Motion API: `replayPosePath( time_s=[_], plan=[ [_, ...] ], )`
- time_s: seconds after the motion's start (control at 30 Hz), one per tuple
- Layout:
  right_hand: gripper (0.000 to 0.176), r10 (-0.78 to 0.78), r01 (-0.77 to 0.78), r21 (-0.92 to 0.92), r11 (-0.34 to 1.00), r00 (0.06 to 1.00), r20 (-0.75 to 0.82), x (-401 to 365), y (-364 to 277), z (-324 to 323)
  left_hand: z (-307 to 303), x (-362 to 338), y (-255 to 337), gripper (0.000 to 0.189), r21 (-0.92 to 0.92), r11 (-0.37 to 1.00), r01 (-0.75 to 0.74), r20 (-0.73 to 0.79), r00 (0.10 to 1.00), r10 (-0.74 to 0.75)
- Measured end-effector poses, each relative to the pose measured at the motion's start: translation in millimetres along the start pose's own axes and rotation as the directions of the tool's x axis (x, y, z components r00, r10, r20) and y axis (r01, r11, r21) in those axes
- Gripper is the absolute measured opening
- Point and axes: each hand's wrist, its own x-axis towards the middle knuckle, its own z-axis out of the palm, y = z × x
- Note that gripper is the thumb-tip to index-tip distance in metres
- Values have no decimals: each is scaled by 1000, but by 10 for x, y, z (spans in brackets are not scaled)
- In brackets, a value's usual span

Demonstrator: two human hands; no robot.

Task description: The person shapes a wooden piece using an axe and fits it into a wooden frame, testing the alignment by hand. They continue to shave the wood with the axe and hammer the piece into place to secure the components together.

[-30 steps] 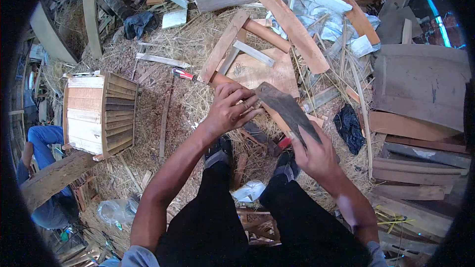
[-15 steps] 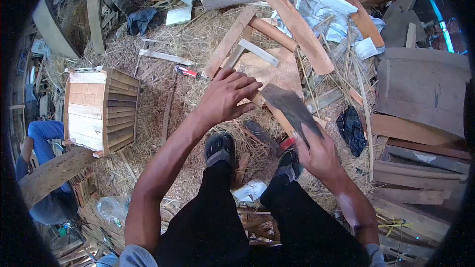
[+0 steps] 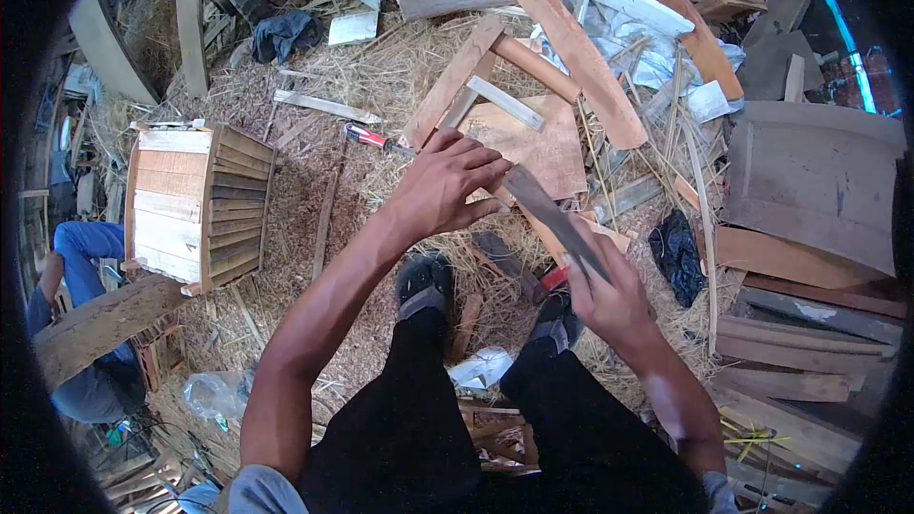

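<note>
A narrow wooden board [image 3: 550, 205], dark and weathered on its upper face, lies slantwise in front of me, above the ground. My right hand [image 3: 609, 293] is wrapped round its near end, with fingers hidden beneath. My left hand [image 3: 447, 179] is at the far end, back of the hand up, fingers bent and thumb below, pinching the wood there. A paler wood strip [image 3: 552, 240] shows along the board's lower side. Just beyond my left hand, a screwdriver with a red handle [image 3: 367, 136] lies on the straw.
A slatted wooden crate [image 3: 171, 205] stands at left, beside a person's blue-clad leg [image 3: 84, 252] and a thick plank [image 3: 109, 328]. Ahead lie a curved board [image 3: 571, 48] and a plywood piece [image 3: 552, 148]. A black plastic bag [image 3: 676, 257] and stacked boards [image 3: 809, 167] are at right.
The board has turned about its length, so its dark face looks narrower. My right hand has rolled with it; the left stays at the far end. The view has shifted slightly.
</note>
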Motion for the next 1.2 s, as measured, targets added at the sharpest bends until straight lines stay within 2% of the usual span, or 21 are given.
replayPosePath(
  time_s=[0.03, 0.13, 0.27, 0.33, 0.37, 0.43, 0.47, 0.53, 0.57, 0.63, 0.73, 0.87, 0.9, 1.1, 1.2],
  plan=[
    [58, 66, -64, -40, 997, 996, 64, 30, -12, -2, -10, 4, -6, 50, -3, 1000, -2, -5, 1000, 2],
    [57, -45, 46, 12, 999, 996, -78, 24, -30, -12, -15, -1, -10, 50, -12, 1000, 3, 7, 1000, -3],
    [58, -37, 43, 76, 996, 996, -79, -30, -56, -69, -8, -7, 10, 50, 4, 1000, 8, 18, 1000, -8],
    [59, -47, 51, 88, 995, 998, -44, -34, -8, -67, -118, 59, 86, 49, 27, 995, 91, 154, 984, -94],
    [51, -17, 22, 87, 996, 998, -58, -25, 8, -54, -158, 95, 106, 49, 46, 991, 128, 217, 967, -135],
    [37, 52, -45, 86, 995, 995, -83, -38, 41, 2, -112, 91, 82, 49, 15, 997, 70, 150, 986, -71],
    [37, 35, -26, 75, 997, 993, -113, -68, 87, 38, -76, 88, 79, 48, -4, 999, 44, 117, 992, -43],
    [38, 0, 9, 57, 998, 986, -166, -131, 153, 87, -127, 149, 131, 45, -7, 997, 71, 215, 974, -68],
    [37, 39, -24, 105, 994, 988, -151, -156, 155, 91, -150, 167, 155, 43, -6, 996, 84, 267, 960, -80],
    [35, 105, -78, 201, 976, 986, -129, -117, 117, 67, -97, 159, 132, 40, -67, 995, 69, 206, 977, -54],
    [40, 24, -2, 114, 994, 981, -194, -114, 168, 111, -127, 149, 112, 35, -116, 992, 50, 152, 988, -32],
    [40, 37, -14, 114, 993, 979, -203, -145, 171, 120, -103, 136, 103, 26, -222, 971, 87, 122, 991, -61],
    [40, 33, -10, 108, 994, 977, -212, -149, 167, 120, -111, 165, 105, 22, -237, 963, 128, 157, 983, -92],
    [42, 77, -50, 155, 987, 982, -172, -179, 170, 130, -94, 171, 65, 29, -140, 987, 79, 197, 979, -50],
    [46, 64, -48, 158, 986, 993, -100, -177, 209, 130, -144, 154, 28, 39, 17, 999, -40, 94, 995, 39]
  ],
)
